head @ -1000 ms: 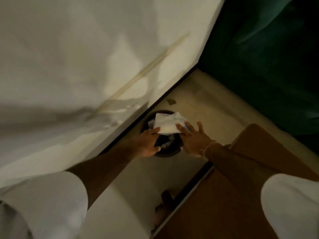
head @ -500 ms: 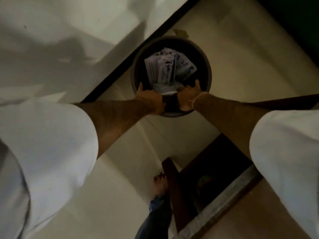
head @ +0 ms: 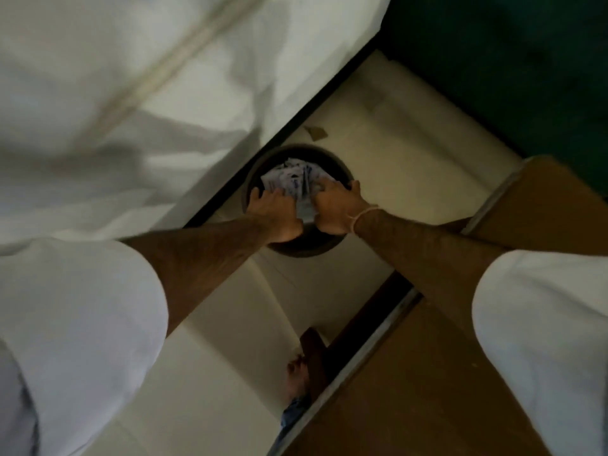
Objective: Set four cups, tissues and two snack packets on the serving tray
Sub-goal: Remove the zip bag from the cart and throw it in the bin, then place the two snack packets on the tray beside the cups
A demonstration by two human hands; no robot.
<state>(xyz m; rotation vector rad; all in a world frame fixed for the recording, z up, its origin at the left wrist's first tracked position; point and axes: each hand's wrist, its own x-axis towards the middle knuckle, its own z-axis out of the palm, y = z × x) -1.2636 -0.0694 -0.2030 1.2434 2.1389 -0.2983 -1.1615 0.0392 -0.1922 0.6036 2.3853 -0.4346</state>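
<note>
**Both hands reach into a round bin of paper packets**

Dim room, pale floor (head: pixel 378 149): white cloth (head: pixel 131 93) fills the left, a brown wooden top (head: pixel 427 390) the right. Between them stands a dark round bin (head: pixel 296 250) holding crumpled, printed white packets (head: pixel 289 179). Left hand (head: pixel 274 213) and right hand (head: pixel 332 209) meet over its near rim, fingers curled around the papers lying just beyond the knuckles; how firmly they pinch is blurred. Neither hand looks nearer. No tray or cups show.
</note>
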